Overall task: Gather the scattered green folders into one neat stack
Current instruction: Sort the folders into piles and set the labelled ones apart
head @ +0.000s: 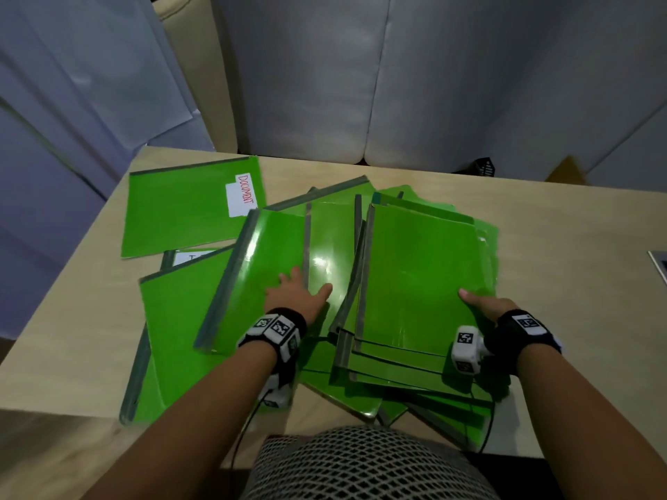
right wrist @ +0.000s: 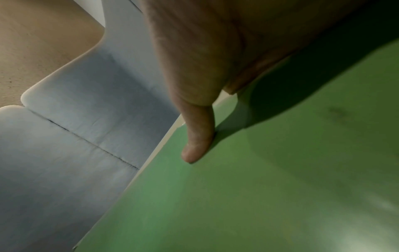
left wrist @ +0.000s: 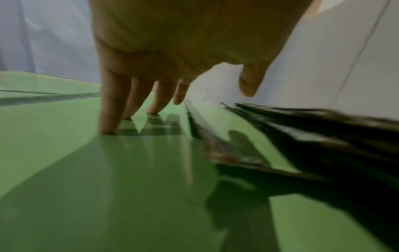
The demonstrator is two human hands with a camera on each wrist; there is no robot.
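Note:
Several glossy green folders lie fanned and overlapping on a pale wooden table [head: 563,225]. My left hand [head: 296,292] rests flat on a central folder [head: 252,268]; in the left wrist view its straight fingers [left wrist: 112,105] touch that folder's cover [left wrist: 108,170], thumb lifted. My right hand [head: 483,306] holds the right edge of a rough stack of folders [head: 415,276]. Its thumb [right wrist: 197,136] presses on the top cover [right wrist: 259,187], and the fingers are hidden under the edge. A folder labelled DOCUMENT [head: 187,207] lies apart at the far left.
A grey sofa [head: 397,84] stands behind the table. White sheets [head: 72,102] hang at the left. A small black object [head: 485,167] and a brown one [head: 566,171] sit at the far edge, and a flat device [head: 660,265] at the right edge.

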